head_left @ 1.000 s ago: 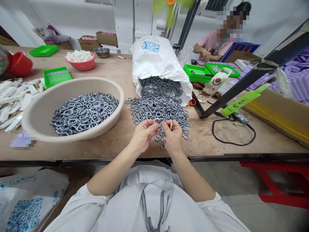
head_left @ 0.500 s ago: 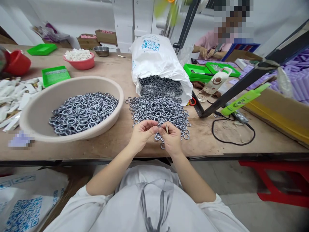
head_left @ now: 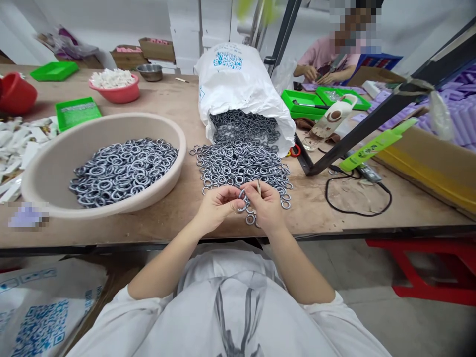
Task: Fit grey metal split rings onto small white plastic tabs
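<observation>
My left hand (head_left: 216, 209) pinches a small grey ring (head_left: 242, 194) between thumb and fingertips. Close beside it, my right hand (head_left: 268, 209) is closed around a thin, narrow tool (head_left: 259, 186) whose tip sticks up past the fingers; its exact kind is too small to make out. The right fingertips meet the ring's edge. Below and behind both hands spreads a pile of similar grey rings (head_left: 238, 163), spilling from the mouth of a white sack (head_left: 238, 82). To the left, a large beige basin (head_left: 44, 168) holds many more rings.
Green trays (head_left: 76, 113), a red bowl of white pieces (head_left: 119, 95) and a metal bowl (head_left: 149, 73) stand at the back left. A slanted dark metal post (head_left: 357, 126), a bottle (head_left: 332, 121) and a black cable (head_left: 357, 212) are on the right. Another person (head_left: 327, 62) sits beyond.
Both hands have shifted slightly, and the ring between them now shows more clearly, turned upright. The whole view has moved a little.
</observation>
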The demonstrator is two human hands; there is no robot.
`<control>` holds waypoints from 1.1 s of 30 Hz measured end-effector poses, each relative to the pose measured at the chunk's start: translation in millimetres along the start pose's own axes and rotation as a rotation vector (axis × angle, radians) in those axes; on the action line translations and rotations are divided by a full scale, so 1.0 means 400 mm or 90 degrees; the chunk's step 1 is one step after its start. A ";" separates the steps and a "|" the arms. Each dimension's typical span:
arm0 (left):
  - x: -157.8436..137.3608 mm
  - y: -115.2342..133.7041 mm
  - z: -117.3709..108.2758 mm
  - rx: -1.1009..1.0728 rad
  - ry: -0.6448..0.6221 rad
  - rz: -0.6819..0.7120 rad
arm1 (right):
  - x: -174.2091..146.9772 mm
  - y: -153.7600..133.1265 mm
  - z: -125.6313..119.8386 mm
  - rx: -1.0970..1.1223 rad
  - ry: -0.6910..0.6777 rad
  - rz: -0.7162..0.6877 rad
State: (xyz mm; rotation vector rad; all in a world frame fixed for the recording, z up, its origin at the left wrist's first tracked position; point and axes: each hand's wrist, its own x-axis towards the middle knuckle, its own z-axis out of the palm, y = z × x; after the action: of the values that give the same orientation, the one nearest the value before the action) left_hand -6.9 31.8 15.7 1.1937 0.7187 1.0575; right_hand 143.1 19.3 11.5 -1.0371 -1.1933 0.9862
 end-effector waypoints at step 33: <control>-0.010 0.001 -0.025 0.263 0.036 0.091 | -0.015 -0.039 -0.041 -0.280 -0.120 -0.045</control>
State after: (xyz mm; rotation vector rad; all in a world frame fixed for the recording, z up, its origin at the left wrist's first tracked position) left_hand -17.4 32.0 13.4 1.5919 0.9364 1.0954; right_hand 159.4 8.1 24.0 -1.2519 -1.6407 0.7949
